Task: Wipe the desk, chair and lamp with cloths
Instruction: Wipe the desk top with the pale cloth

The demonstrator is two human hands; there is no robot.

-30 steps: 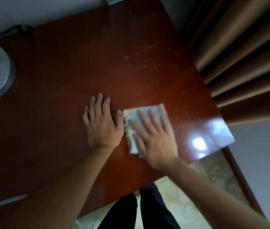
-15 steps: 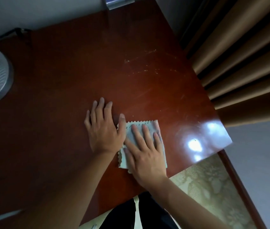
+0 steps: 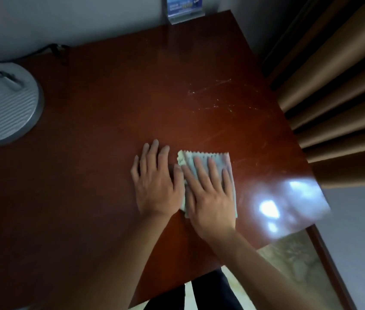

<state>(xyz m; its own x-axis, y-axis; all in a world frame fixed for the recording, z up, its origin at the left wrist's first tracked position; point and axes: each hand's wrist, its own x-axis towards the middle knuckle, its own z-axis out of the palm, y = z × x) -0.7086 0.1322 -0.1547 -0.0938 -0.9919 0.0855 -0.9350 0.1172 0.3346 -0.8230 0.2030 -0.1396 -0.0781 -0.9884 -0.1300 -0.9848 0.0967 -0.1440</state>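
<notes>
A dark red wooden desk (image 3: 110, 113) fills the view. A pale folded cloth (image 3: 206, 157) with a zigzag edge lies on it near the front right. My right hand (image 3: 210, 195) presses flat on the cloth with straight fingers. My left hand (image 3: 156, 182) rests flat on the bare desk just left of the cloth, its thumb touching the cloth's edge. The round grey ribbed lamp base (image 3: 2, 108) stands at the desk's far left, partly cut off by the frame. No chair is in view.
Brown curtains (image 3: 333, 86) hang close along the desk's right edge. A small blue sign holder (image 3: 184, 10) stands at the back edge by the wall. A black cable (image 3: 42, 50) runs behind the lamp. Scratches (image 3: 210, 95) mark the desk at the back right.
My right hand drew the cloth toward the front edge, then pushed it back away a little. My left hand stayed flat in place. The camera tilted up, showing more of the back wall.
</notes>
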